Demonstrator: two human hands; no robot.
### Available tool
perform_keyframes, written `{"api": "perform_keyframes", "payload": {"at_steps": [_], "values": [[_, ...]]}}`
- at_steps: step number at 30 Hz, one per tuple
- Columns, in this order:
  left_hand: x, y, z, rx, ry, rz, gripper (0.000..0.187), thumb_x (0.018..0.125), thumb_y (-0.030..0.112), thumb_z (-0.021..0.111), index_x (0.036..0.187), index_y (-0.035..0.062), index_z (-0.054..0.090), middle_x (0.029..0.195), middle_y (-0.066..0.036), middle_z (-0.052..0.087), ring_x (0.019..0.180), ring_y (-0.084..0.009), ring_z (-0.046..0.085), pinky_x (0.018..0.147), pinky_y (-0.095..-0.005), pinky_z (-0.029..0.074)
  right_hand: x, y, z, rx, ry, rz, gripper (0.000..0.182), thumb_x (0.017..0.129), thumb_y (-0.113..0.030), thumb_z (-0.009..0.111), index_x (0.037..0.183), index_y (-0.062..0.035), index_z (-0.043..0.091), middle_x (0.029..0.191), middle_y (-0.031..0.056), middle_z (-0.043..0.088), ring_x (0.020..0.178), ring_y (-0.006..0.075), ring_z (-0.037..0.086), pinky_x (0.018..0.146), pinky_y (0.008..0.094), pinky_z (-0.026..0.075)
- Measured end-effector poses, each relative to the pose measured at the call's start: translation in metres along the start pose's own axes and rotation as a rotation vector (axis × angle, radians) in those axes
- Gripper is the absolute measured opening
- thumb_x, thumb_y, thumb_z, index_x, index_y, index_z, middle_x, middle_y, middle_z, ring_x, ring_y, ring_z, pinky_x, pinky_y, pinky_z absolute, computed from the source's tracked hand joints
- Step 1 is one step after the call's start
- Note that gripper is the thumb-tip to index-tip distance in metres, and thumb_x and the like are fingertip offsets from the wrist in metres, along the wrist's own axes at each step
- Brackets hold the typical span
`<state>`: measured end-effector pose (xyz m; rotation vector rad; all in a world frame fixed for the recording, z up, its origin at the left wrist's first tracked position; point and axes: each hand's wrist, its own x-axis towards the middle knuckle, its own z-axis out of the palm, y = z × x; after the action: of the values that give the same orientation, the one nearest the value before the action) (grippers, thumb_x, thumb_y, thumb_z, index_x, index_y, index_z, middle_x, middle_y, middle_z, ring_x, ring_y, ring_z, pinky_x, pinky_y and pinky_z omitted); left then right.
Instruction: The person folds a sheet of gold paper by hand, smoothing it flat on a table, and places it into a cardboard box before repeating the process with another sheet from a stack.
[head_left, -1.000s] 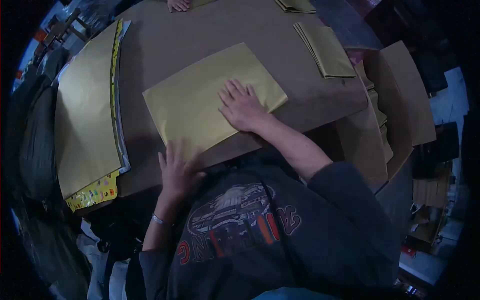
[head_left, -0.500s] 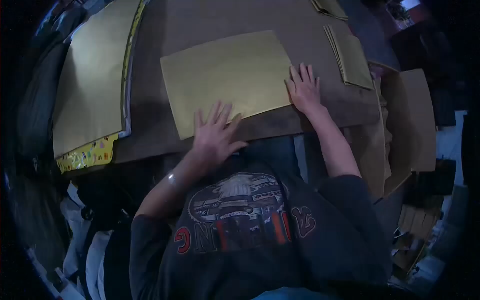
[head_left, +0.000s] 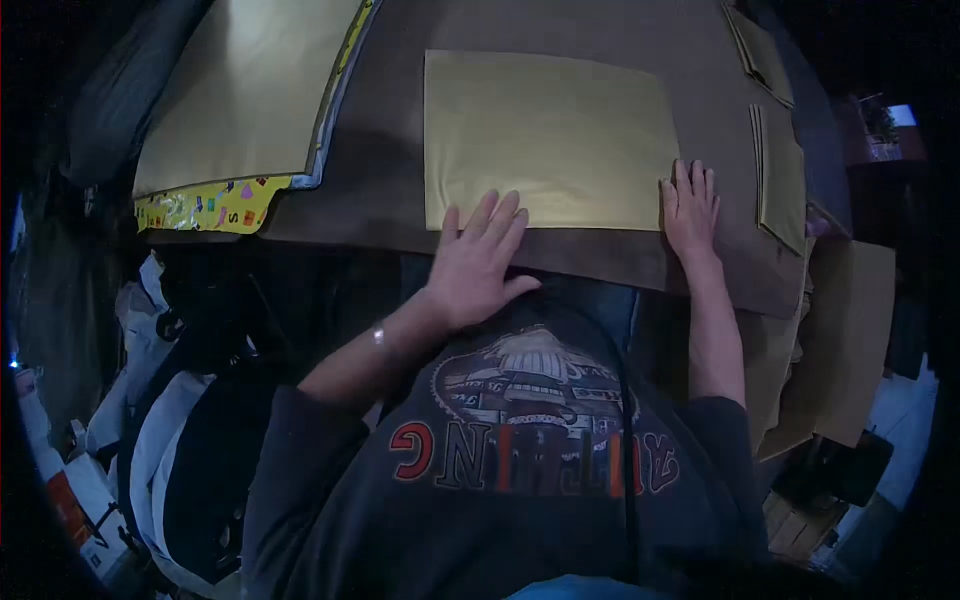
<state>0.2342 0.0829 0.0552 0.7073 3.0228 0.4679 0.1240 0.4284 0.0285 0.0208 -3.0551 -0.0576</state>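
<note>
A flat golden-tan rectangular sheet [head_left: 550,140] lies on the dark brown table surface, faint wrinkles showing near its lower left. The fingertips of my left hand [head_left: 480,260] rest on its near edge, left of the middle, fingers spread and thumb out to the side. At the sheet's lower right corner lies my right hand [head_left: 690,210], palm down with fingers stretched out, its thumb side along the sheet's right edge. Neither hand is closed around anything.
Larger golden-tan sheets [head_left: 250,90] lie at the left over yellow printed wrapping [head_left: 215,205]. Folded golden-tan pieces [head_left: 780,180] sit on the right, with another folded bundle [head_left: 760,55] behind them. A cardboard box [head_left: 840,340] stands open beyond the table's right edge.
The whole view has turned, so the table and sheet appear farther right and rotated clockwise. Both hands remain at the sheet, fingers still outstretched.
</note>
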Motion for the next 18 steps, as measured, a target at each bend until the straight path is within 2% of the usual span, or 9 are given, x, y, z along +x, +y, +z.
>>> {"api": "perform_keyframes", "payload": {"at_steps": [2, 5, 7, 9, 10, 11, 12, 14, 18], "values": [[-0.026, -0.027, -0.01, 0.01, 0.003, -0.124, 0.085, 0.081, 0.056, 0.063, 0.146, 0.008, 0.036, 0.156, -0.011, 0.028, 0.145, -0.0293, 0.021, 0.111, -0.0627, 0.016, 0.0, 0.004, 0.004, 0.006, 0.016, -0.026, 0.052, 0.102, -0.04, 0.035, 0.147, -0.0136, 0.036, 0.154, 0.0194, 0.028, 0.144, 0.0395, 0.019, 0.113, 0.059, 0.019], [-0.046, -0.052, -0.024, 0.145, 0.036, -0.172, 0.084, 0.078, 0.054, 0.066, 0.144, 0.0097, 0.037, 0.152, -0.01, 0.033, 0.143, -0.0305, 0.026, 0.105, -0.0693, 0.021, 0.0, -0.002, -0.007, 0.037, 0.033, -0.037, 0.052, 0.102, -0.04, 0.036, 0.146, -0.0131, 0.037, 0.154, 0.0198, 0.027, 0.144, 0.0407, 0.019, 0.112, 0.0623, 0.018], [-0.047, -0.056, -0.028, 0.164, 0.06, -0.143, 0.08, 0.078, 0.051, 0.067, 0.142, 0.01, 0.04, 0.15, -0.009, 0.035, 0.142, -0.0305, 0.027, 0.104, -0.0698, 0.023, -0.002, -0.02, -0.028, -0.132, -0.056, 0.0, 0.053, 0.101, -0.038, 0.04, 0.147, -0.0133, 0.036, 0.155, 0.0192, 0.023, 0.145, 0.0404, 0.013, 0.112, 0.0651, 0.015], [-0.044, -0.058, -0.031, 0.183, 0.083, -0.113, 0.076, 0.079, 0.049, 0.067, 0.139, 0.0103, 0.042, 0.148, -0.008, 0.037, 0.141, -0.0306, 0.028, 0.102, -0.0703, 0.025, -0.001, -0.04, -0.033, -0.172, 0.003, -0.072, 0.053, 0.1, -0.038, 0.04, 0.147, -0.0144, 0.034, 0.154, 0.0208, 0.023, 0.145, 0.0413, 0.013, 0.112, 0.0656, 0.014], [-0.04, -0.059, -0.035, 0.215, 0.096, -0.082, 0.068, 0.079, 0.046, 0.067, 0.134, 0.0111, 0.048, 0.147, -0.008, 0.038, 0.141, -0.0294, 0.028, 0.103, -0.0689, 0.025, 0.0, -0.057, -0.035, -0.129, 0.018, -0.107, 0.053, 0.1, -0.038, 0.04, 0.147, -0.0141, 0.034, 0.154, 0.0216, 0.023, 0.145, 0.0421, 0.014, 0.112, 0.0655, 0.014], [-0.037, -0.061, -0.038, 0.249, 0.105, -0.052, 0.059, 0.08, 0.043, 0.068, 0.128, 0.012, 0.053, 0.147, -0.007, 0.038, 0.141, -0.0281, 0.028, 0.103, -0.0675, 0.026, 0.0, -0.081, -0.036, -0.059, 0.059, -0.162, 0.052, 0.097, -0.034, 0.048, 0.143, -0.0111, 0.039, 0.154, 0.0196, 0.024, 0.144, 0.0407, 0.017, 0.11, 0.0642, 0.02], [-0.033, -0.066, -0.037, 0.254, 0.109, -0.046, 0.059, 0.08, 0.043, 0.068, 0.128, 0.012, 0.053, 0.147, -0.007, 0.038, 0.141, -0.0281, 0.028, 0.103, -0.0675, 0.026, -0.001, -0.106, -0.033, 0.055, 0.056, -0.236, 0.052, 0.096, -0.033, 0.05, 0.142, -0.0107, 0.04, 0.153, 0.0203, 0.025, 0.143, 0.0412, 0.018, 0.111, 0.0632, 0.021], [-0.025, -0.078, -0.03, 0.249, 0.207, 0.078, 0.039, 0.081, 0.034, 0.068, 0.113, 0.0122, 0.062, 0.136, -0.007, 0.05, 0.134, -0.0267, 0.04, 0.103, -0.0604, 0.033, -0.006, -0.153, -0.035, 0.254, 0.036, -0.385, 0.051, 0.094, -0.031, 0.053, 0.139, -0.0098, 0.042, 0.149, 0.0214, 0.029, 0.141, 0.0422, 0.021, 0.111, 0.0621, 0.021], [-0.015, -0.085, -0.026, 0.031, 0.205, 0.194, 0.026, 0.082, 0.024, 0.067, 0.103, 0.0111, 0.064, 0.12, -0.007, 0.061, 0.122, -0.0266, 0.053, 0.098, -0.0515, 0.042, -0.017, -0.197, -0.033, 0.443, 0.041, -0.596, 0.047, 0.093, -0.03, 0.054, 0.134, -0.009, 0.047, 0.146, 0.0224, 0.032, 0.14, 0.0432, 0.023, 0.111, 0.061, 0.021]]}}
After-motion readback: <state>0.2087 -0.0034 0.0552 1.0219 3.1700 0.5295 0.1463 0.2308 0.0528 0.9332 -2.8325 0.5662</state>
